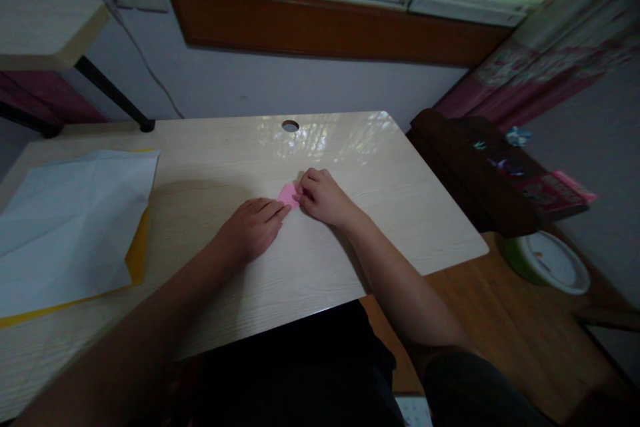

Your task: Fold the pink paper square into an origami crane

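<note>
A small piece of pink paper point(287, 195) lies on the pale wood-grain table, looking folded, though its creases are too small to make out. From the left, my left hand point(256, 225) holds its near edge with the fingers pressed together. My right hand point(324, 197) pinches the paper's right side between curled fingers and thumb, covering that part. Both hands rest low on the tabletop point(310, 267), a short gap apart, with the pink paper between them.
A large creased white sheet point(75, 220) lies over yellow paper point(136, 253) on the table's left. A raised shelf point(45, 27) stands at back left. The tabletop has a round cable hole point(291, 126). Right of the table are a dark wooden cabinet point(460, 173) and a bin point(555, 263).
</note>
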